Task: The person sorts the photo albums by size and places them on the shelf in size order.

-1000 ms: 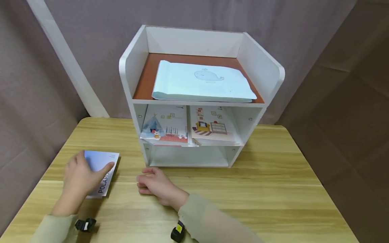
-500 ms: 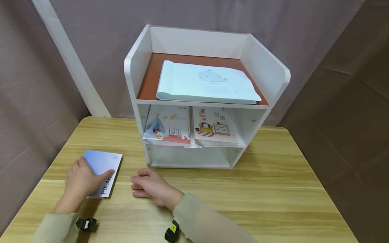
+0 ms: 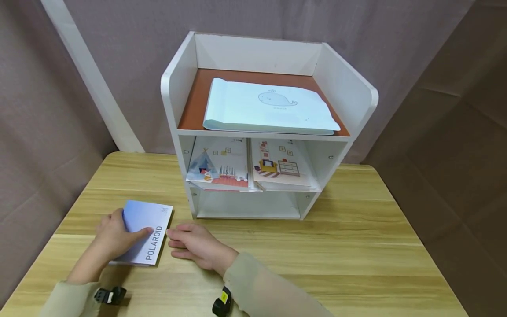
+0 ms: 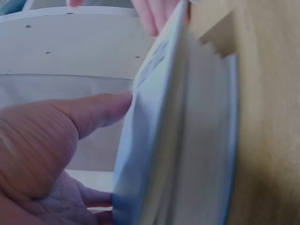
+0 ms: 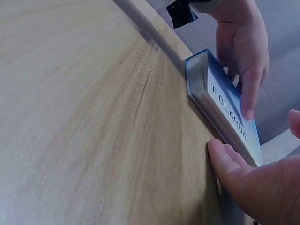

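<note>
A thick hardcover book [image 3: 158, 220] with a blue-to-white cover and the word POLAROID lies flat on the table at the left. My left hand [image 3: 115, 240] grips it, its thumb over the cover and its fingers at the left edge. The left wrist view shows the page edges [image 4: 201, 131] between the two covers. Right of the book, my right hand [image 3: 200, 248] lies side-on, fingers loosely bent and pointing left. In the right wrist view its fingertips [image 5: 218, 147] are right at the book's near long edge; nothing is in that hand.
A white shelf unit [image 3: 346, 83] stands at the table's back. On its brown top lies a pale pack [image 3: 237, 108] with a whale drawing. Two illustrated booklets, one with a tent [image 3: 219, 160] and one with a dresser [image 3: 281, 163], lie on the middle shelf.
The left hand has slid the book right and slightly toward me, closer to the right hand. The right hand has shifted a little left, and its fingertips now sit by the book's edge.
</note>
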`<state>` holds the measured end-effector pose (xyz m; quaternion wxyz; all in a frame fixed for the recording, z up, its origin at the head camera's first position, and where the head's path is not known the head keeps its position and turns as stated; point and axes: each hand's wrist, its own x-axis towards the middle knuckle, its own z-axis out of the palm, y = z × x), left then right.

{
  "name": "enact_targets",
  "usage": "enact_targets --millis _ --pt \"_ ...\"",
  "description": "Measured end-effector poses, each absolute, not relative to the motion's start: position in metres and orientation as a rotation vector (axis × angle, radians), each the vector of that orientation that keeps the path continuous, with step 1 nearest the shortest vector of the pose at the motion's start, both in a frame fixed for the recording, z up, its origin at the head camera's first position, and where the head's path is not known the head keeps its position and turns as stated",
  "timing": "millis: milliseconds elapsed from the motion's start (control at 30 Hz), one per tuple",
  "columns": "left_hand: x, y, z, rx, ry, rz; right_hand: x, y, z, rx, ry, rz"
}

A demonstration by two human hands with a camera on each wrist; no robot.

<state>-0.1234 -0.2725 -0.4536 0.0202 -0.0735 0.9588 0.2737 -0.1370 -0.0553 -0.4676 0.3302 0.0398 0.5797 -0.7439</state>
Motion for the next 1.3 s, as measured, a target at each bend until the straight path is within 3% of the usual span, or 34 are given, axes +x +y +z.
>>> enact_targets --millis 267,700,1300 --pt "-0.121 -0.271 -0.441 -0.148 2.735 1.109 -0.135 -0.056 -0.463 0.057 1.508 -1.945" --pt "-0.117 -0.278 -0.442 -0.289 2.471 1.292 -0.138 -0.047 -0.463 0.050 1.574 -1.894" --pt "-0.084 -0.264 -0.447 -0.186 2.158 1.601 -0.126 -0.022 -0.458 -0.146 1.923 -1.693"
